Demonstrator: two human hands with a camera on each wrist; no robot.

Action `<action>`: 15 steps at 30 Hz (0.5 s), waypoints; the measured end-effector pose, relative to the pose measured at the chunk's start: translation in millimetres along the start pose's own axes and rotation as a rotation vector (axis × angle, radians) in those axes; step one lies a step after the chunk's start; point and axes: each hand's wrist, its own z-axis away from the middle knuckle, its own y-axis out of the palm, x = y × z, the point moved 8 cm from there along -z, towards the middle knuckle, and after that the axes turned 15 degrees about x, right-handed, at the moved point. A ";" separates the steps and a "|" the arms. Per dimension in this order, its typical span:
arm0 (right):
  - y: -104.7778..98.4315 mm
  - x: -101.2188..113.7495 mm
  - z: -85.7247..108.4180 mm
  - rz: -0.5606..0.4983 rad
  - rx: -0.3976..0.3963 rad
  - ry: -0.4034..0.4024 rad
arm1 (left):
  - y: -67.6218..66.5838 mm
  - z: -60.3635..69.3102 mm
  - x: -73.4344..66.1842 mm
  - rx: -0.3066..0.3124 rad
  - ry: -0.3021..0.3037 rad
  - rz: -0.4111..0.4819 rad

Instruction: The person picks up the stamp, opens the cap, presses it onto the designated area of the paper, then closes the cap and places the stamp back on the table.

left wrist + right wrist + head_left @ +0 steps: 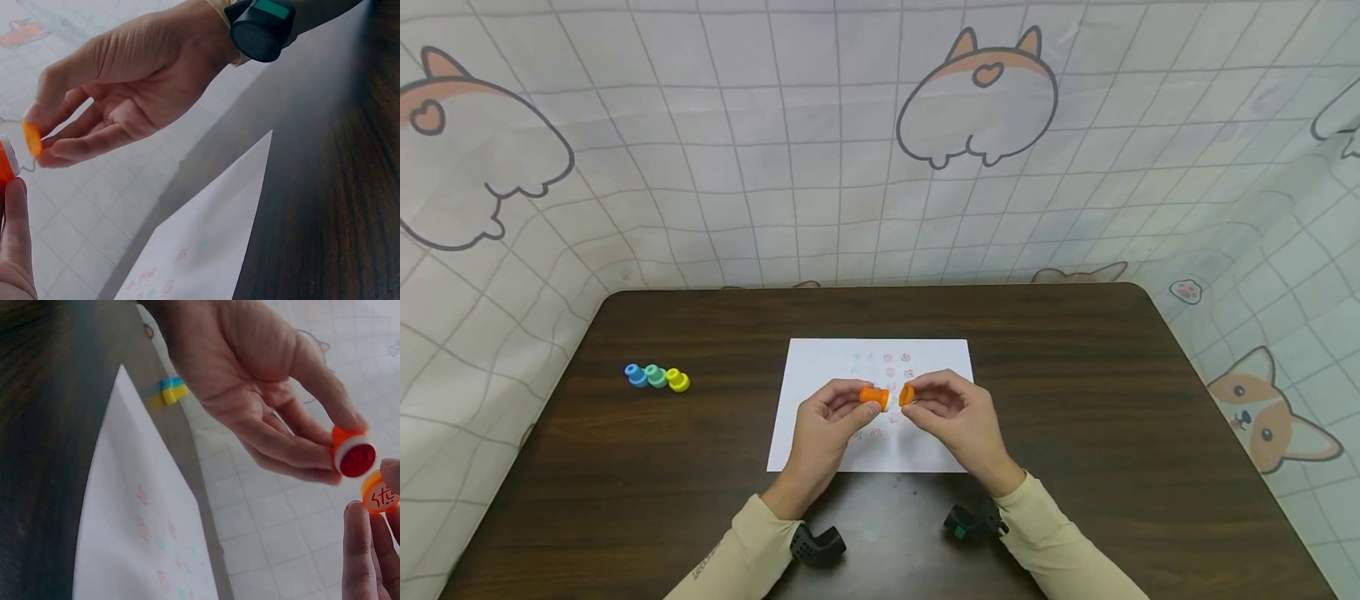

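Note:
Above a sheet of white paper [805, 433], my left hand [823, 433] pinches an orange self-inking stamp [872, 397] on its side. In the right wrist view the stamp's round red face [358, 460] is bare, with a white ring around it. My right hand [955, 417] pinches the orange stamp cap [907, 395] between thumb and fingers, just to the right of the stamp and apart from it. Red lettering shows inside the cap [380, 495] in the right wrist view. Rows of small red and green prints mark the paper, partly hidden by the hands.
Blue [636, 375], green [656, 376] and yellow stamps [678, 380] stand in a row at the left of the dark wooden table [1060, 375]. A white grid-patterned cloth [865, 208] hangs behind and at both sides. Each wrist wears a black camera [817, 547].

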 end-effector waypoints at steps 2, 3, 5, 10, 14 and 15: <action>-5.7 0.2 0.6 0.003 -0.019 0.006 | -0.1 0.5 -0.5 -0.005 -0.002 -0.007; -8.9 0.4 0.8 0.001 -0.030 0.009 | -0.4 0.8 -0.1 -0.010 -0.007 -0.011; -15.5 0.1 1.3 -0.008 -0.055 0.021 | -0.5 1.3 0.6 -0.013 -0.016 -0.017; -32.2 -0.2 1.2 -0.031 -0.113 0.037 | 0.4 0.4 2.6 -0.006 -0.047 -0.054; -45.2 -3.7 0.9 -0.053 -0.153 0.060 | 2.4 -2.9 2.3 0.022 -0.069 -0.134; -48.1 -5.4 0.7 -0.065 -0.161 0.065 | 2.9 -3.8 2.0 0.031 -0.073 -0.153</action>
